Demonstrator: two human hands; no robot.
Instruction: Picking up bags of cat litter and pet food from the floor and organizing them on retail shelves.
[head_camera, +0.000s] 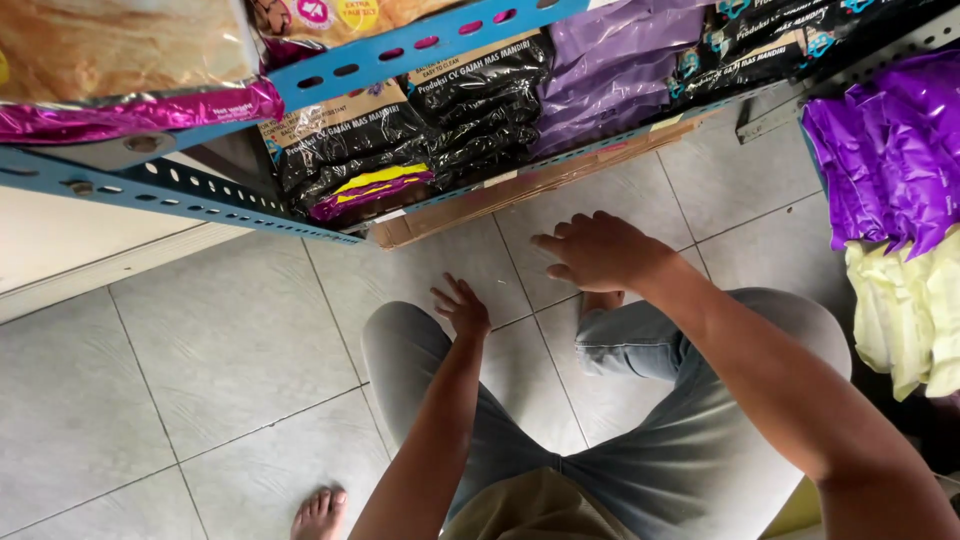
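Grey floor tiles (220, 370) lie under both my hands, and neither holds anything. My right hand (600, 252) hovers palm down, fingers (560, 240) loosely spread, near the front edge of the bottom shelf (520, 185). My left hand (462, 308) is open too, above my knee. Black packs (480, 100) and purple packs (610, 70) sit stacked on that shelf, just beyond my fingers.

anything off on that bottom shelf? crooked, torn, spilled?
One thing: a yellow-and-magenta packet lies flat at the front of the bottom shelf, alone among rows of black packets. The cardboard liner under them sticks out past the edge. No spill on the floor tiles. Both hands, left hand and right hand, are empty.
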